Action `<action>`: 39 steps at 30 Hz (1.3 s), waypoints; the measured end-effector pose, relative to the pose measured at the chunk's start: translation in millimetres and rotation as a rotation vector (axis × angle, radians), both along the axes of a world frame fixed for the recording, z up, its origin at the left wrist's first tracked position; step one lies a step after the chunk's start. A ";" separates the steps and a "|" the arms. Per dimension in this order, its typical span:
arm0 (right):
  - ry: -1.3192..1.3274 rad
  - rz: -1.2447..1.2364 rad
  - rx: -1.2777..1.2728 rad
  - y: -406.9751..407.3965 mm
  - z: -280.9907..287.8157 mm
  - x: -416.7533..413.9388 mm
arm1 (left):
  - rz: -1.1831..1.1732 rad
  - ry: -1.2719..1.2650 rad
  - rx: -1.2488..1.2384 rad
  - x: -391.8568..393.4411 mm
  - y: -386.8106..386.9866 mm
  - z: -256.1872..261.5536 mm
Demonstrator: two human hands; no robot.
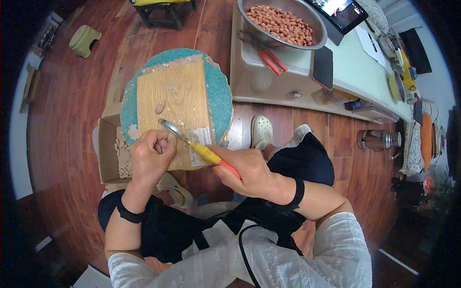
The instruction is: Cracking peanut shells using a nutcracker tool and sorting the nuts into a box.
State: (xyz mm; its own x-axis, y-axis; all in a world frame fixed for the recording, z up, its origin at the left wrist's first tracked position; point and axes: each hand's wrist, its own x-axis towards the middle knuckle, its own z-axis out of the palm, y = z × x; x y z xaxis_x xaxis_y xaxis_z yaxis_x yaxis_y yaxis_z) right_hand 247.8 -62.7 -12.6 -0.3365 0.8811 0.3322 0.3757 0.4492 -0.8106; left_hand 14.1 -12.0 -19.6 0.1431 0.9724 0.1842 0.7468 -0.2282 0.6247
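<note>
Over the light wooden board [173,86], my left hand [151,149] is curled with thumb and fingertips pinched together. Between them is what looks like a peanut, mostly hidden by the fingers. My right hand [245,169] grips a plier-like hand tool [205,153] with a curved metal head and a handle partly yellow, partly red. The tool's head lies across the board, beside my left fingertips. Farther up the board rests a single peanut in its shell [160,107], amid small crumbs. A printed label [200,138] is stuck near the board's right edge.
The board lies on a round teal-topped stool [220,90]. A cardboard box [108,158] with pale peanuts stands at left. On the low cabinet [248,81] are a steel bowl [246,23] of reddish peanut kernels, red-handled pliers [272,61], a phone [323,66] and a tablet [342,14].
</note>
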 end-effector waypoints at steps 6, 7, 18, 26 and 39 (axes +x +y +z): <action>-0.033 -0.019 -0.057 -0.9 -2.7 -2.8 | 0.003 0.006 -0.009 -1.9 0.2 -0.4; -0.005 -0.028 -0.024 -0.6 -2.4 -3.1 | 0.005 0.005 -0.016 -2.3 0.3 0.0; -0.044 0.001 0.010 0.1 -0.8 0.3 | 0.014 -0.007 -0.002 0.4 0.3 0.9; -0.027 -0.025 -0.014 1.7 1.2 -1.1 | 0.004 -0.003 0.006 -1.4 0.0 -0.3; 0.056 -0.110 -0.064 1.1 -7.3 0.4 | 0.008 0.005 -0.079 -4.6 -2.8 5.8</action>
